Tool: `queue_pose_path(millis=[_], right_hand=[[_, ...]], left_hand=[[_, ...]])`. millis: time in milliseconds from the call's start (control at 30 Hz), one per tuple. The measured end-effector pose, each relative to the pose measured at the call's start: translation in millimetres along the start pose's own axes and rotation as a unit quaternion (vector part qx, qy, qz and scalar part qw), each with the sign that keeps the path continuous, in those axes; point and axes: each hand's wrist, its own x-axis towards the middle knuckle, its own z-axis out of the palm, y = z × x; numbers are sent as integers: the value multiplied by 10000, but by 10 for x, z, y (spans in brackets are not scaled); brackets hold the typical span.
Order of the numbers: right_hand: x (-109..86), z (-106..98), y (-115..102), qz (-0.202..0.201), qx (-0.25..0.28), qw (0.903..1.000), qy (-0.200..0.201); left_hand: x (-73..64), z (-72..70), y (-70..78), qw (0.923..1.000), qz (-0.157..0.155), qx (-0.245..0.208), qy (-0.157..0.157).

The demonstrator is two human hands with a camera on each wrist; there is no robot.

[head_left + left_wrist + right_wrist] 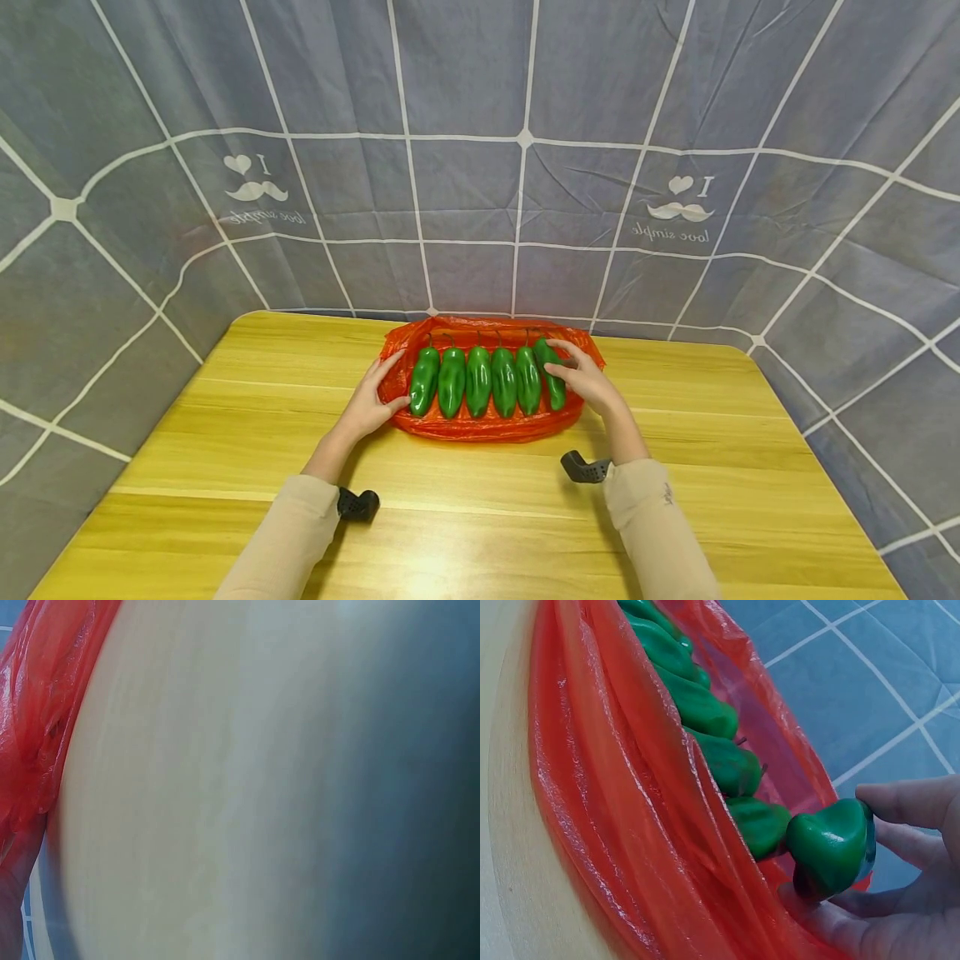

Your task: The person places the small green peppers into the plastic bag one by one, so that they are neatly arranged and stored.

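Several glossy green peppers [478,382] lie side by side in an opened red plastic bag [480,429], stems toward the back. My right hand [588,379] pinches the rightmost pepper [832,844] between thumb and fingers. In the right wrist view that pepper sits tilted at the end of the row, close to its neighbour [754,825]. At the other end, my left hand [369,404] rests against the bag's left side with fingers extended, its thumb close to the leftmost pepper [424,382]. The left wrist view catches only the bag's edge [41,712] and part of the hand [19,870].
The bag sits near the back of a yellow wooden table [480,517]. Behind and beside it hangs a grey curtain [465,192] with white lines. Black devices [358,505] are strapped at both wrists, over beige sleeves.
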Motion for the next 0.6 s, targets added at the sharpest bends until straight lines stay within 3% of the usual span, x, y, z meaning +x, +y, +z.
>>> queue_pose_path(millis=[267,600], right_hand=[[44,17,0,264,159,9995,98],[160,76,105,103,-110,9992,377]], left_hand=[[2,-5,0,10000,5,30,-4],[1,-1,-7,10000,-33,54,-31]])
